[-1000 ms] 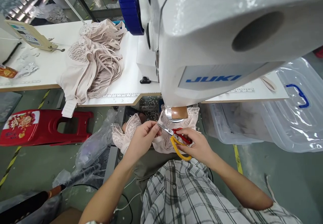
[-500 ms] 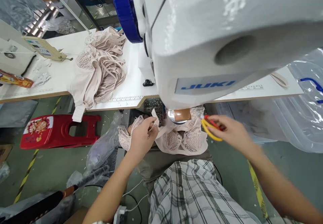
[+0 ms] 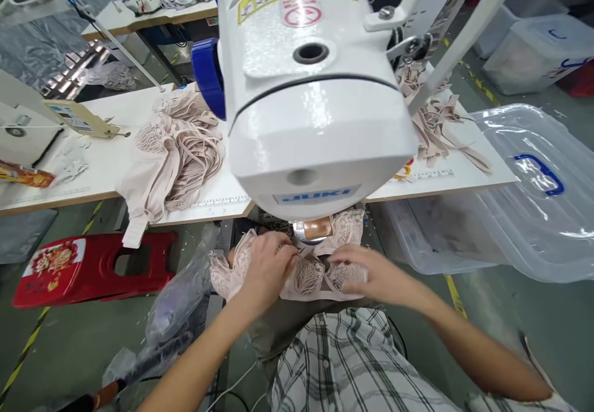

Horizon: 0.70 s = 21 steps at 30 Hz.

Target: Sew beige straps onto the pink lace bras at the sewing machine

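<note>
A beige lace garment (image 3: 310, 277) lies on my lap under the head of a white JUKI sewing machine (image 3: 315, 121). My left hand (image 3: 269, 266) is closed on the garment's left part, just below the machine's metal foot (image 3: 315, 229). My right hand (image 3: 374, 276) holds the right part, with lace showing between thumb and fingers; the hand is slightly blurred. Yellow-and-red scissors (image 3: 404, 171) lie on the white table (image 3: 93, 171), right of the machine and apart from both hands.
A heap of beige lace garments (image 3: 176, 146) sits on the table left of the machine, loose beige straps (image 3: 431, 121) on the right. A clear plastic bin with lid (image 3: 524, 183) stands right. A red stool (image 3: 88, 266) and plastic bags (image 3: 176, 294) are on the floor left.
My right hand carried the scissors away to the right, let go of them, and came back onto the garment. The left hand kept its hold. The view tilted up.
</note>
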Each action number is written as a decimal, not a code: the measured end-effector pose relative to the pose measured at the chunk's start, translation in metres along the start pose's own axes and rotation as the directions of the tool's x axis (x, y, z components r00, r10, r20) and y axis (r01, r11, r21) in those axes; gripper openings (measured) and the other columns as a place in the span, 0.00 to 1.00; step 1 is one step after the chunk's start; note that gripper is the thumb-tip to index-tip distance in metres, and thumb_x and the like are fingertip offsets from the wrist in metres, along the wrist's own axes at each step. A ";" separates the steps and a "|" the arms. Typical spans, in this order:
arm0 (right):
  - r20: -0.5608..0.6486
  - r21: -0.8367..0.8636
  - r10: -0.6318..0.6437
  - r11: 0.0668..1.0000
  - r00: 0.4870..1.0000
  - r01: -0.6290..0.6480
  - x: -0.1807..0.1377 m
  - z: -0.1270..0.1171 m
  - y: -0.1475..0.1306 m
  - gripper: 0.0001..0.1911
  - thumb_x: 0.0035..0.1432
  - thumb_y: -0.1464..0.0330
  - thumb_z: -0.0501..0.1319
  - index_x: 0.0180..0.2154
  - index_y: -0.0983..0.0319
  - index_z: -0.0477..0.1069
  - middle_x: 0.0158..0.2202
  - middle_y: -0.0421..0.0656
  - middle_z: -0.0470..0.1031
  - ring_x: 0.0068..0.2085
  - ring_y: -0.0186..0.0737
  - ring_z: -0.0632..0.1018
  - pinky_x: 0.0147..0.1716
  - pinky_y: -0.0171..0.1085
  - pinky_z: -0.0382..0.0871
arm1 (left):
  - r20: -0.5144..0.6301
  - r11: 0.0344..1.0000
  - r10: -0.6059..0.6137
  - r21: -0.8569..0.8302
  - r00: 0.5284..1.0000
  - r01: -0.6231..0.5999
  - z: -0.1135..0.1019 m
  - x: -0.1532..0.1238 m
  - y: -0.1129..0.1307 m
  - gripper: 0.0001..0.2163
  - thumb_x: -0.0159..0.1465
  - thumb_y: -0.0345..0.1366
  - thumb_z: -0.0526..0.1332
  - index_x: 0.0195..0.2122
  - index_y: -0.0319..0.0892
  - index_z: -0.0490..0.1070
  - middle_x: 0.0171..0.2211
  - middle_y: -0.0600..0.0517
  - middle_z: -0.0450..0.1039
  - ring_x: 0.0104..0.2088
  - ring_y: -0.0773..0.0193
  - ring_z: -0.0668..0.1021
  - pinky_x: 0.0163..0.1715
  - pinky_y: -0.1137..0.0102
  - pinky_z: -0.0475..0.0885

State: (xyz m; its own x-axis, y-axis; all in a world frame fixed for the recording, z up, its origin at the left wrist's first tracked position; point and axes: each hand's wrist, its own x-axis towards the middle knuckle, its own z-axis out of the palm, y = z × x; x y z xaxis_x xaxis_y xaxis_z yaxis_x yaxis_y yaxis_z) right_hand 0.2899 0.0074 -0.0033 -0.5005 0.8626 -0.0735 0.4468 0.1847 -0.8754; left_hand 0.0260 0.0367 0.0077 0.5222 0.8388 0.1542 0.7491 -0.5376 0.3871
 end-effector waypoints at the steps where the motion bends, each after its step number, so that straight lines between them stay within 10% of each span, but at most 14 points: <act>1: 0.022 0.029 -0.020 0.999 1.000 0.020 -0.003 0.014 -0.004 0.31 0.53 0.45 0.64 0.51 0.57 0.73 0.51 0.50 0.76 0.51 0.50 0.78 0.51 0.47 0.74 | -0.022 0.996 0.087 -0.001 0.996 -0.087 0.005 0.000 0.010 0.12 0.69 0.35 0.53 0.31 0.42 0.74 0.30 0.46 0.76 0.33 0.58 0.76 0.36 0.65 0.68; 5: -0.164 0.314 0.010 0.948 0.986 0.042 -0.002 0.043 -0.010 0.39 0.52 0.36 0.55 0.51 0.59 0.71 0.50 0.51 0.76 0.52 0.51 0.77 0.53 0.48 0.72 | -0.089 0.973 0.200 -0.099 0.976 -0.208 0.013 0.004 0.051 0.16 0.72 0.39 0.49 0.27 0.43 0.68 0.21 0.51 0.70 0.23 0.62 0.71 0.26 0.68 0.61; 12: -0.455 0.529 0.246 0.848 0.856 0.037 0.025 0.020 -0.036 0.14 0.61 0.55 0.59 0.34 0.59 0.68 0.27 0.39 0.72 0.27 0.34 0.73 0.26 0.33 0.68 | -0.054 0.816 -0.283 -0.539 0.958 0.210 0.006 0.020 0.080 0.19 0.73 0.40 0.46 0.22 0.44 0.58 0.18 0.58 0.61 0.18 0.69 0.66 0.19 0.74 0.58; 15: -0.499 0.438 0.226 0.899 0.837 0.018 0.044 0.003 -0.038 0.11 0.57 0.60 0.62 0.32 0.60 0.64 0.24 0.36 0.68 0.24 0.31 0.68 0.24 0.31 0.62 | -0.187 0.872 -0.312 -0.445 0.931 0.203 0.005 0.019 0.073 0.14 0.72 0.40 0.50 0.32 0.42 0.69 0.18 0.59 0.66 0.18 0.70 0.68 0.20 0.74 0.60; 21: -0.442 0.277 0.145 0.961 0.885 -0.018 0.079 -0.023 -0.021 0.09 0.55 0.62 0.60 0.31 0.59 0.64 0.24 0.37 0.69 0.27 0.34 0.70 0.28 0.34 0.64 | -0.342 0.999 0.035 0.050 0.939 -0.019 0.006 0.021 0.053 0.12 0.71 0.32 0.53 0.44 0.38 0.77 0.18 0.56 0.71 0.17 0.68 0.71 0.22 0.71 0.59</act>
State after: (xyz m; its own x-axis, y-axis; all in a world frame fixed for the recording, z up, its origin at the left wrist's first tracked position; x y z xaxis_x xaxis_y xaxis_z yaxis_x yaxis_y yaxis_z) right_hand 0.2584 0.0826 0.0202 -0.0505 0.9985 0.0197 0.2327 0.0309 -0.9721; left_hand 0.0789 0.0255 0.0260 0.3769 0.7986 0.4692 0.7585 -0.5568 0.3386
